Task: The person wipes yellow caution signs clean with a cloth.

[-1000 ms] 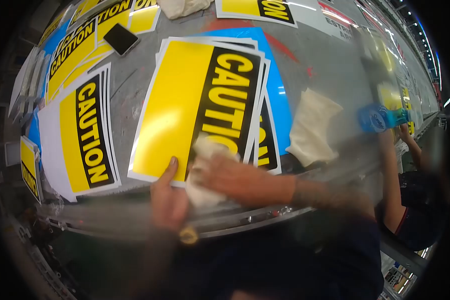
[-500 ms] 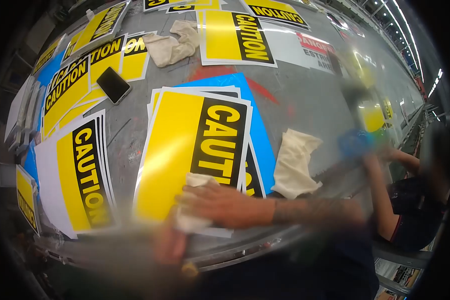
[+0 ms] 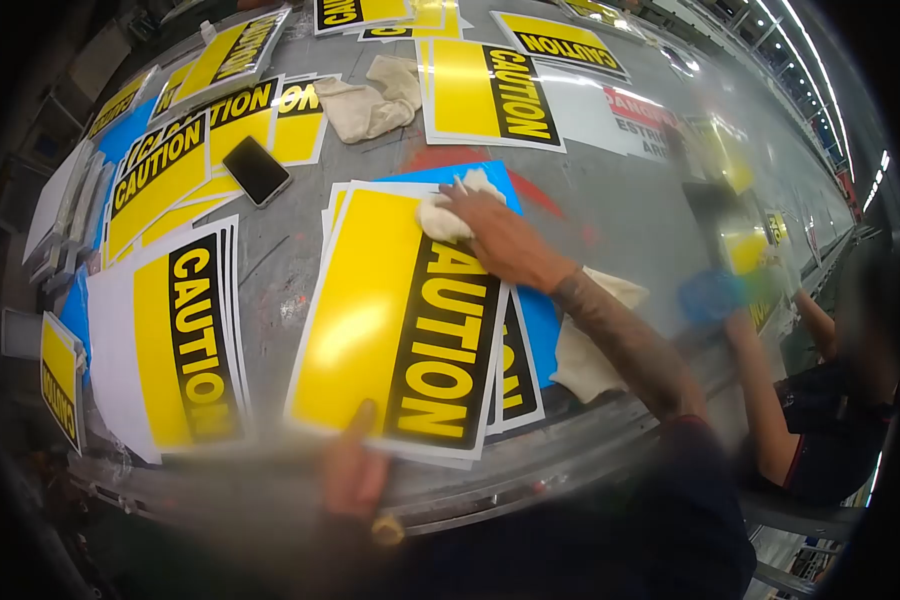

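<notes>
A yellow and black caution sign (image 3: 365, 310) tops a stack in front of me, with a blue sheet (image 3: 530, 290) under it. My right hand (image 3: 495, 232) presses a folded cream cloth (image 3: 445, 222) onto the sign's far right corner, covering the first letter. At the near edge of the sign my left hand (image 3: 355, 465) holds it down, a finger or thumb on its surface; that hand is partly blurred. A second cream cloth (image 3: 590, 360) lies beside the stack, partly behind my right forearm.
More caution signs (image 3: 185, 350) lie at the left, with a black phone (image 3: 256, 170) beyond them. Another cloth (image 3: 365, 108) and more signs (image 3: 495, 90) are farther back. At the right, a co-worker's blue-gloved hand (image 3: 712, 296) is near other signs.
My right hand and its cloth have moved from the near part of the sign up to its far corner. My left hand stays at the near edge. The view has shifted slightly.
</notes>
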{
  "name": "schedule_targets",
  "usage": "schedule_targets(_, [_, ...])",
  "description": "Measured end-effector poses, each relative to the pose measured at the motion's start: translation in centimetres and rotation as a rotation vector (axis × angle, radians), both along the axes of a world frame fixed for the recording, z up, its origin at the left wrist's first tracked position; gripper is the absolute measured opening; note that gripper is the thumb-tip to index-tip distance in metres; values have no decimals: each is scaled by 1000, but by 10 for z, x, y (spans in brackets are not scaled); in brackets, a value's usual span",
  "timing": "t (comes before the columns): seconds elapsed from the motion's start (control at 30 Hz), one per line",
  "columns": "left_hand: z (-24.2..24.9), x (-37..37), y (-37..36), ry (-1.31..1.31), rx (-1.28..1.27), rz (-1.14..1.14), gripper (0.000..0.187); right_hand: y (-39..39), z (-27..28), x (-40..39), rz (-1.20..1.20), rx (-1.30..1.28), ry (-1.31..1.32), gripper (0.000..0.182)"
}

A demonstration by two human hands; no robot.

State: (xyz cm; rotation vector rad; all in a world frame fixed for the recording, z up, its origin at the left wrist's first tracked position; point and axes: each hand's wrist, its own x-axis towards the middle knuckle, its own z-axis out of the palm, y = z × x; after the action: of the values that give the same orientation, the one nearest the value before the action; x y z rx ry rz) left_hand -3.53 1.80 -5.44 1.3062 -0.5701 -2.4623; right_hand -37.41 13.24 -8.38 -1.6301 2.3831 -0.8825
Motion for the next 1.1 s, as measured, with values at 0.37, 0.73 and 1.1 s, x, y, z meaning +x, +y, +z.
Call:
schedule_targets(0.37, [-42,25,-6,217,-237,-166,59,30,7,17,-39,67,114,60])
schedule_targets(0.73, [-50,26,-7,-182,-604,-484,39,-60,-30,29,179,-103,70,55])
schedule_targets(1.1, [-33,23,0,154,-457,-403,59,-114,-5,-36,-5,-203,137,47])
